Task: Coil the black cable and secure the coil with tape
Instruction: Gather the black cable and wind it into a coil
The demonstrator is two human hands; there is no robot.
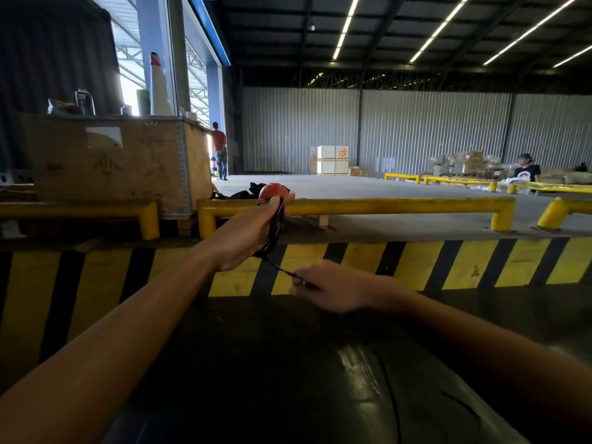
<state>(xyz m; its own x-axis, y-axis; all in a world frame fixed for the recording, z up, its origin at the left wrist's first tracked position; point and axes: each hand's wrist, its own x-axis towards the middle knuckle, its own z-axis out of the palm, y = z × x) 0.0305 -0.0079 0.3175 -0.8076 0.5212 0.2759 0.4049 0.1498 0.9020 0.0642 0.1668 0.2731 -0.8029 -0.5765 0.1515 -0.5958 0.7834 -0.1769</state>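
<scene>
Left hand [246, 238]: closed around black cable coil [276, 227], raised | Right hand [330, 288]: pinching loose cable end, taut from coil | Backdrop: yellow-black striped curb [448, 264]

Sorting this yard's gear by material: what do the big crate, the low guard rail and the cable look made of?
Crate: seemingly raw plywood, scuffed, with grey metal edge strips. Guard rail: likely steel tube, glossy yellow paint, worn dark in places. Black cable, looped in the left hand: probably rubber or plastic sheathing, slight sheen.
</scene>
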